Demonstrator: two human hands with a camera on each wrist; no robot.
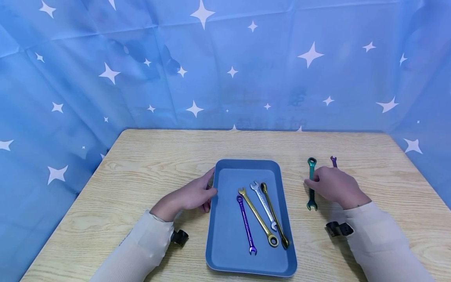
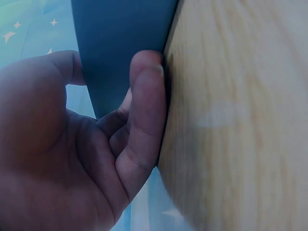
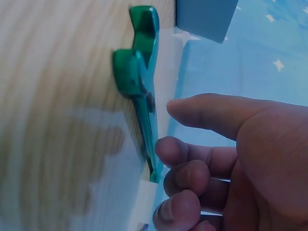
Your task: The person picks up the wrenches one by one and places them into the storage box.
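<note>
My left hand [image 1: 192, 194] holds the left side of a blue tray [image 1: 225, 235], thumb over the rim and curled fingers against the outer wall [image 2: 120, 38]. Over a green combination wrench [image 1: 311, 170] hovers my right hand [image 1: 334, 186]. In the right wrist view its thumb and loosely bent fingers stand just apart from the wrench [image 3: 144, 106], which lies on the table. A second wrench, purple [image 1: 334, 161], shows only its far end; the right hand hides the remainder.
Inside the tray lie a purple wrench [image 1: 245, 223], a gold wrench [image 1: 256, 214], a silver wrench [image 1: 264, 205] and a dark gold wrench [image 1: 276, 219]. The wooden table [image 1: 158, 156] ends at a blue star-patterned curtain [image 1: 246, 86].
</note>
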